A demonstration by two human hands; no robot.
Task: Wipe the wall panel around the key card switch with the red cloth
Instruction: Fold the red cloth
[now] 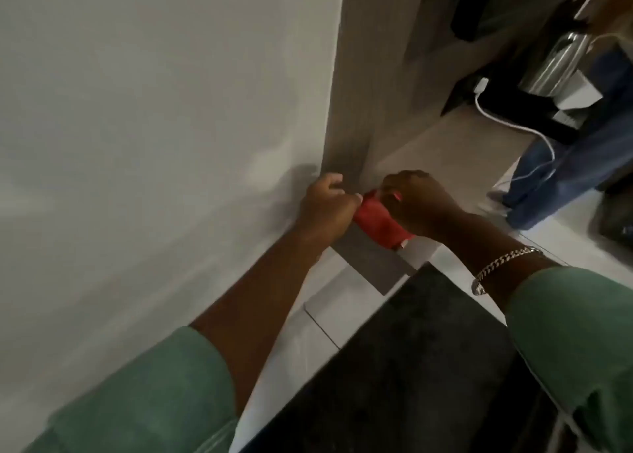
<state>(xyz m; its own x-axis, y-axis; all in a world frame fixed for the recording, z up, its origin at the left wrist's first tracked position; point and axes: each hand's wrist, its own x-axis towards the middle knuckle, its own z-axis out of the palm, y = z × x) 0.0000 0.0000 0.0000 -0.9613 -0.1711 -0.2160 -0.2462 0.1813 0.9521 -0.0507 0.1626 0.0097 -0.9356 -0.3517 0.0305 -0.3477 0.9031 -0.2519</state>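
The red cloth (pixel 376 221) is bunched up between both of my hands, low down by the corner of the wall. My left hand (pixel 327 208) grips its left end with fingers closed. My right hand (pixel 419 202), with a silver chain bracelet on the wrist, is closed over its right side. The pale wall panel (pixel 154 127) fills the left of the view and ends at a grey wood-grain edge (pixel 352 103). No key card switch is visible.
A dark mat (pixel 411 367) lies on the light tiled floor (pixel 445 151) below my arms. Another person's jeans-clad legs (pixel 565 178) stand at the right. A white cable (pixel 513 127) hangs beside a metal flask (pixel 555 65) and dark furniture.
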